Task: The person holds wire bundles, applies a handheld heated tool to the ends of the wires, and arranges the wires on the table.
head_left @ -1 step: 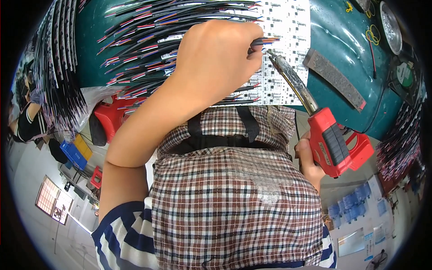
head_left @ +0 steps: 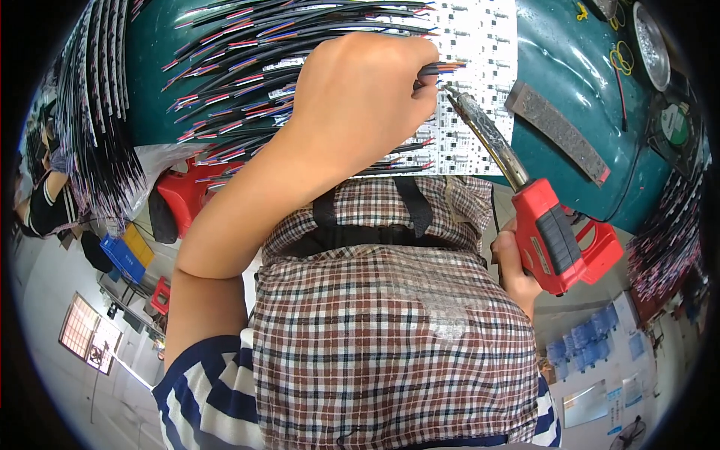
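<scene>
My left hand point(head_left: 367, 94) is closed, pinching a black multi-core cable point(head_left: 429, 71) whose coloured wire ends point(head_left: 451, 67) point right over a white circuit board panel point(head_left: 480, 112). Small dark parts stand in rows on that panel. From the right, my right hand point(head_left: 513, 262) grips a red soldering gun point(head_left: 544, 229), mostly hidden behind its body. The gun's metal barrel point(head_left: 495, 139) slants up and left, and its tip point(head_left: 448, 88) is just below and beside the wire ends. Whether tip and board touch I cannot tell.
Many black cables point(head_left: 225, 79) fan leftward from the panel across the green table mat point(head_left: 547, 45). A grey bar point(head_left: 559, 133) lies right of the gun's barrel. Farther right are a metal bowl point(head_left: 651, 45) and a solder reel point(head_left: 673, 124). Cable bundles hang left point(head_left: 97, 112) and right point(head_left: 664, 255).
</scene>
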